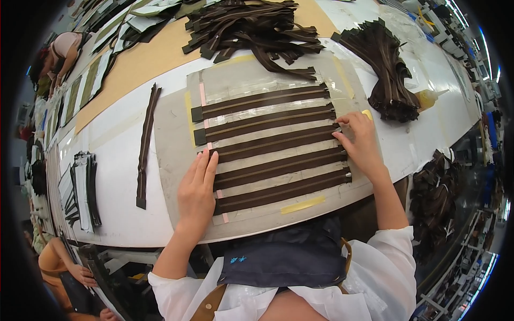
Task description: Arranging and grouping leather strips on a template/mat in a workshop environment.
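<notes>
Several dark brown zippers with brass-coloured teeth lie in parallel rows across a grey board (174, 160). My left hand (197, 187) lies flat at the left end of the middle zipper (276, 144), its fingers stretched out over the tape. At that zipper's other end, my right hand (360, 140) pinches the tip by the metal slider between thumb and fingers. Pink tape strips (203, 94) run under the left ends of the rows. Dark square tabs (197, 114) stick out from the two farthest rows.
A loose pile of brown zippers (249, 29) lies beyond the board, with a tied bundle (393, 80) and a yellowish bottle (428, 98) to its right. One single zipper (145, 150) lies left of the board. Another person's hand (83, 275) shows at lower left.
</notes>
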`<state>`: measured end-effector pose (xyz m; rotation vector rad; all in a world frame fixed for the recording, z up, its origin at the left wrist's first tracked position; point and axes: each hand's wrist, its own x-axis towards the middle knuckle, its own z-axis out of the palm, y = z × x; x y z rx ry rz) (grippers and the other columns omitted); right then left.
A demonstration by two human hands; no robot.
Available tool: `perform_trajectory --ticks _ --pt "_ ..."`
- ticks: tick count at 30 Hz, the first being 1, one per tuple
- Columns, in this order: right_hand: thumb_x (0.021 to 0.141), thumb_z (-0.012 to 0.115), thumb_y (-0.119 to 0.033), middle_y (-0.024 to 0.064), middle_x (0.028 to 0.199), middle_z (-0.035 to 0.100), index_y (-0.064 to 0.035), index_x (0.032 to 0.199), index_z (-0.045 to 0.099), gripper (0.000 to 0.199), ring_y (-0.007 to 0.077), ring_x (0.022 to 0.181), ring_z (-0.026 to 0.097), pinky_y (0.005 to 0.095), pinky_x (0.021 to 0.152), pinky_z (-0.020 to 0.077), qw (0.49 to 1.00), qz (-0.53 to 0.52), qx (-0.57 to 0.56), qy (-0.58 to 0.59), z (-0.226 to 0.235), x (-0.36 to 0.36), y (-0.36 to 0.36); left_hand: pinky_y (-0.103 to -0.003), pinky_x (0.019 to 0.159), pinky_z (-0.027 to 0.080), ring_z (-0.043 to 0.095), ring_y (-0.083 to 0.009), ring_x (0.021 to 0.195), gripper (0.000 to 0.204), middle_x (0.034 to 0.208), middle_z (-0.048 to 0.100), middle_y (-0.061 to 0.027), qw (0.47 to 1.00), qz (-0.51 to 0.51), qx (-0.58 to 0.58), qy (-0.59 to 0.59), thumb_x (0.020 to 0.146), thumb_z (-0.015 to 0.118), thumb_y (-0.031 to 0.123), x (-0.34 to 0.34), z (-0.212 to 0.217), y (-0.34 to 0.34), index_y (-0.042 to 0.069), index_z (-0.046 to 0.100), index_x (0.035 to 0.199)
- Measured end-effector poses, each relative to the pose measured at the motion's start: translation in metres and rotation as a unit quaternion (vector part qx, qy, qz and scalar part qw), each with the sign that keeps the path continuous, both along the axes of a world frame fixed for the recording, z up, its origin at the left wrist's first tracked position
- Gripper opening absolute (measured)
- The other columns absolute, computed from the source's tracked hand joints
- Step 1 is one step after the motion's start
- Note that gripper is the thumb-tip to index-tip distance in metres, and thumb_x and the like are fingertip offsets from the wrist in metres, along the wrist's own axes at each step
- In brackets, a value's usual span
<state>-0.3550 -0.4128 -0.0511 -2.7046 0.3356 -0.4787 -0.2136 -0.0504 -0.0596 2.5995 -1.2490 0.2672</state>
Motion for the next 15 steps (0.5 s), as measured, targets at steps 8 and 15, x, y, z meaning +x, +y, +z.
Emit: perform_trajectory --ticks 8,15 --pt "0.085 0.074 -0.021 0.0159 0.149 0.044 -0.0005 0.136 0.050 0.060 0.0350 0.139 0.041 0.0435 0.115 0.0339 0.967 0.248 0.039 0.051 0.011 0.029 0.077 -0.039 0.095 0.052 0.059 -0.0313 0.124 0.056 0.138 0.058 -0.0154 0.999 -0.016 0.029 -0.025 0.079 0.059 -0.006 -0.003 -0.002 0.000 0.006 0.061 0.133" --pt "0.093 0.054 -0.060 0.0132 0.163 0.025 -0.0014 0.155 0.026 0.090 0.0256 0.153 0.018 0.0432 0.124 0.0166 0.928 0.351 -0.053 0.109 -0.014 0.053 0.113 -0.040 0.097 0.051 0.058 -0.0304 0.125 0.060 0.141 0.056 -0.0118 1.000 -0.006 0.018 -0.007 0.077 0.056 -0.009 -0.003 -0.007 -0.002 0.009 0.062 0.134"
